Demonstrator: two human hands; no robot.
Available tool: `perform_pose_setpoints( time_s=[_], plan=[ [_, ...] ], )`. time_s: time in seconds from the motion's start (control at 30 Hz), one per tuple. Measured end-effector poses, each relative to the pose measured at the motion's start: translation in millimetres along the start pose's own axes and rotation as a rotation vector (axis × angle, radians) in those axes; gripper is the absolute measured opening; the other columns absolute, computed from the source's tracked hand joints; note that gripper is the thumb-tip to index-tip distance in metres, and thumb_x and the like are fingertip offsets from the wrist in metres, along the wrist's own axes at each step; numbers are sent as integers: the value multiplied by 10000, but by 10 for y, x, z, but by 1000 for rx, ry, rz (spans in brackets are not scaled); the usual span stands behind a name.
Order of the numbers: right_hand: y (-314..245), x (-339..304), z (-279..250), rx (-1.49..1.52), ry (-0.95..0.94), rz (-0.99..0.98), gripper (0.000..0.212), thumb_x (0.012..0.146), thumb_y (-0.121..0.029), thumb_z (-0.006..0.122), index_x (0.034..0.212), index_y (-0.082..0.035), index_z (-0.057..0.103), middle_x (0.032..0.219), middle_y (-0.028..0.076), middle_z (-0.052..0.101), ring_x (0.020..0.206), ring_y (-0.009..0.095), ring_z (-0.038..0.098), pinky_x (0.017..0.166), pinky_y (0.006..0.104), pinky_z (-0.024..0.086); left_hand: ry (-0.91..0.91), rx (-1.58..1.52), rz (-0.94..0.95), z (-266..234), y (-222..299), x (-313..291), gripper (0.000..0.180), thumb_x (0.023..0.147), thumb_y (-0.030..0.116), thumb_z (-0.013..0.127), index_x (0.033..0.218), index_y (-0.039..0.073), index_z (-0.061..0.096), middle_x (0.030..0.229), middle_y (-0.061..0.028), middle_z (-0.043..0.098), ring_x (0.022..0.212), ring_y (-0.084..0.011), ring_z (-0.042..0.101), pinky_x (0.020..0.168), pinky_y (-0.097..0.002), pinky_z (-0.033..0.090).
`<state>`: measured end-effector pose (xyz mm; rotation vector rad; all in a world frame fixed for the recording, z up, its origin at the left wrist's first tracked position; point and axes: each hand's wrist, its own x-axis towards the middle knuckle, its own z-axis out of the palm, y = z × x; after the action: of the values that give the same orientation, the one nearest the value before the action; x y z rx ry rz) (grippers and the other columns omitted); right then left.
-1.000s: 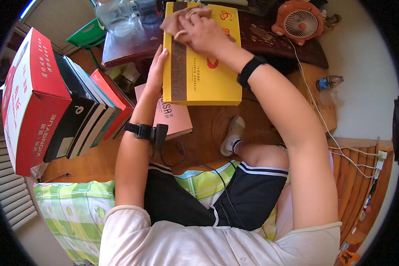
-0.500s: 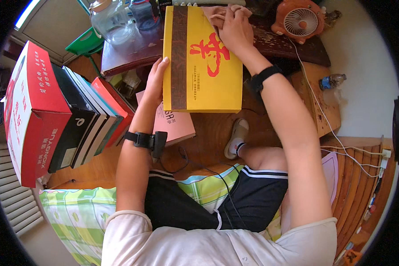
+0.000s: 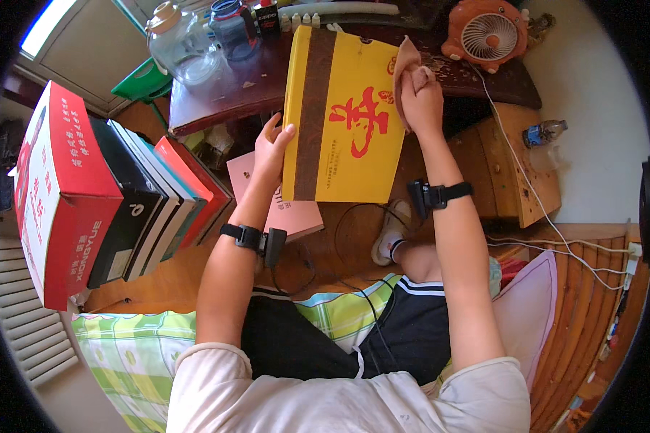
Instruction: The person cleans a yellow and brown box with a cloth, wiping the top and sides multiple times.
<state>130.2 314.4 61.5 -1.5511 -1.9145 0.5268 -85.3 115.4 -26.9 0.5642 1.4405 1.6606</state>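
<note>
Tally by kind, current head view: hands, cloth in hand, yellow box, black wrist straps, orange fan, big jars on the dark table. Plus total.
Hands: 2 (left hand, right hand)
Cloth: 1
Yellow box: 1
Wrist straps: 2 (left strap, right strap)
Fan: 1
Jars: 2 (clear jar, bluish jar)
Total: 9

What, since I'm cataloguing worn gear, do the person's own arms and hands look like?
The left hand and right hand are without gloves. The arms come out of short, off-white sleeves. Each arm wears a black strap with a small dark box near the wrist. A thin dark cable seems to run from the left box.
</note>
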Motion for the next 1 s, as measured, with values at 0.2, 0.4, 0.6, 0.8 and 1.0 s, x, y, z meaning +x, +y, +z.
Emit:
perform_pose_setpoints(
  time_s=[0.2, 0.4, 0.6, 0.8, 1.0],
  plan=[
    [480, -43, 103, 518, -261, 227, 588, 975, -534, 552, 1300, -45, 541, 1190, 186, 638, 1101, 359, 624, 881, 491, 501, -150, -5, 176, 61, 31, -145, 936, 833, 345, 763, 1524, -59, 277, 1343, -188, 546, 1194, -235, 566, 1026, -357, 435],
    [537, -256, 12, 676, -197, 111, 560, 1004, -469, 559, 1320, -8, 532, 1223, 163, 626, 1120, 306, 615, 908, 438, 484, -198, 174, 289, 172, 277, -336, 977, 794, 256, 761, 1552, -30, 215, 1475, -163, 417, 1350, -248, 434, 1123, -368, 345],
    [-47, -518, -487, 807, -69, 98, 481, 1038, -408, 523, 1303, -6, 533, 1207, 156, 625, 1084, 278, 612, 905, 419, 482, -274, 263, 479, 148, 691, -549, 1101, 698, 172, 833, 1572, 14, 182, 1498, -153, 370, 1379, -256, 408, 1140, -399, 345],
    [-448, -572, -965, 1028, -41, -378, 379, 1081, -313, 448, 1288, -6, 528, 1177, 112, 613, 1075, 208, 593, 920, 376, 470, -229, 576, 615, 160, 1057, -568, 1061, 644, 179, 886, 1507, 12, 292, 1440, -178, 419, 1347, -303, 422, 1123, -406, 363],
    [-589, -524, -993, 1003, -241, -464, 423, 1091, -312, 404, 1406, -33, 449, 1194, 95, 598, 1015, 210, 593, 921, 360, 466, -133, 823, 704, -100, 1112, -109, 885, 617, 152, 890, 1365, -4, 443, 1299, -184, 472, 1245, -352, 468, 1095, -407, 377]
  ],
)
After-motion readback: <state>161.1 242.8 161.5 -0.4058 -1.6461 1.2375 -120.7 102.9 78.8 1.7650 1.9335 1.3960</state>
